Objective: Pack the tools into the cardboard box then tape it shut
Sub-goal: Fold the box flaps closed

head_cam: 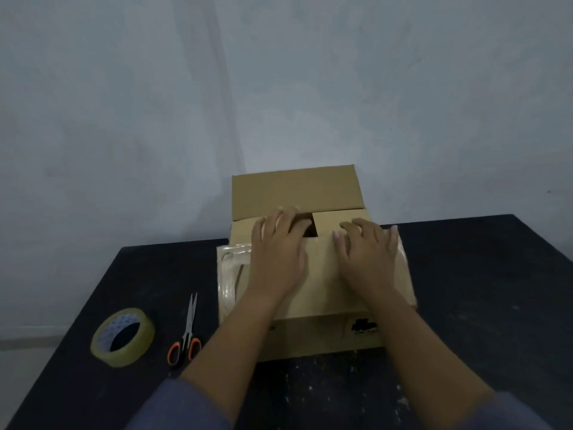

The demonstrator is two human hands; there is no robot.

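Note:
A brown cardboard box (pixel 319 330) stands in the middle of the dark table. Its far flap (pixel 294 189) is still raised; the near and side flaps lie folded down. My left hand (pixel 277 249) rests flat on the folded top at the left, fingers spread toward a small dark gap between the flaps. My right hand (pixel 367 248) presses flat on the near flap at the right. Neither hand holds anything. The tools are hidden from view. A roll of clear tape (pixel 123 336) lies at the left, with orange-handled scissors (pixel 187 332) beside it.
The black table (pixel 483 299) reaches to a grey wall behind the box. Old clear tape strips (pixel 231 274) cling to the box's left side. A strip of floor shows beyond the table's left edge.

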